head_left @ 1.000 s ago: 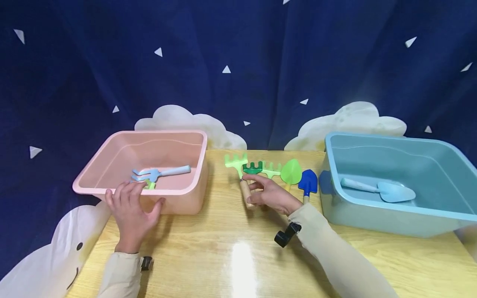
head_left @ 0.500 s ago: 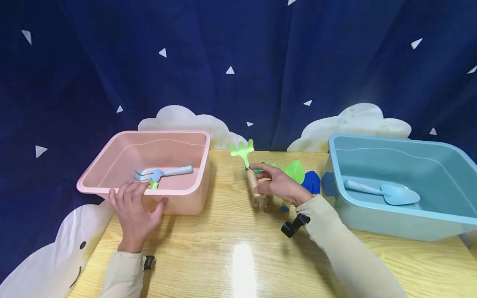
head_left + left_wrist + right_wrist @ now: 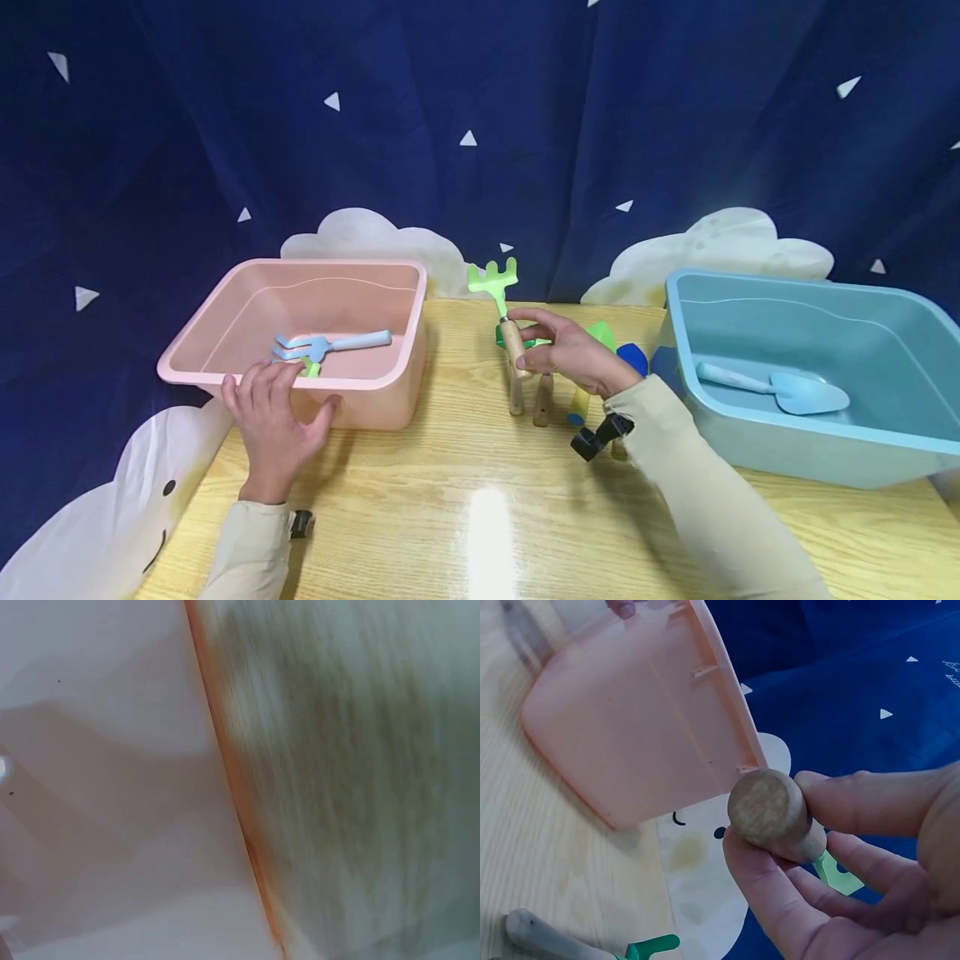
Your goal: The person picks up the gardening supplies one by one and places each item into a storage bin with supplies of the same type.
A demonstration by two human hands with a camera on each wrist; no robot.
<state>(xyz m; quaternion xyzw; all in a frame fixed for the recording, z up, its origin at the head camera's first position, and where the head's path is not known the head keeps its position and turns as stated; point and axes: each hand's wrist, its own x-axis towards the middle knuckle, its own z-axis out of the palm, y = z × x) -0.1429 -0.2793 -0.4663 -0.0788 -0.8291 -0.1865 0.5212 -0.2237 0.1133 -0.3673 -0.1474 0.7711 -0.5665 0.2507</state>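
Observation:
My right hand (image 3: 573, 354) grips a small light-green hand rake (image 3: 512, 333) by its wooden handle, tines pointing up and away, above the table. In the right wrist view, thumb and fingers pinch the round handle end (image 3: 761, 806). My left hand (image 3: 277, 425) holds the near rim of the pink bin (image 3: 375, 385), fingers over the edge and thumb against the outside. Inside that bin lie a light-blue hand fork (image 3: 345, 342) and a partly hidden light-green piece (image 3: 310, 367). The left wrist view shows only the bin wall (image 3: 105, 787) and blurred tabletop.
Under and beside my right hand lie a dark-green rake (image 3: 654, 947), a green shovel (image 3: 602, 333) and a blue shovel (image 3: 633, 358), partly covered. At right stands a blue bin (image 3: 787, 450) with a light-blue trowel (image 3: 810, 393). A dark-blue curtain (image 3: 420, 150) hangs behind.
My right hand has lifted the light-green rake off the table, exposing handles of the tools beneath. The left hand stays on the pink bin's rim.

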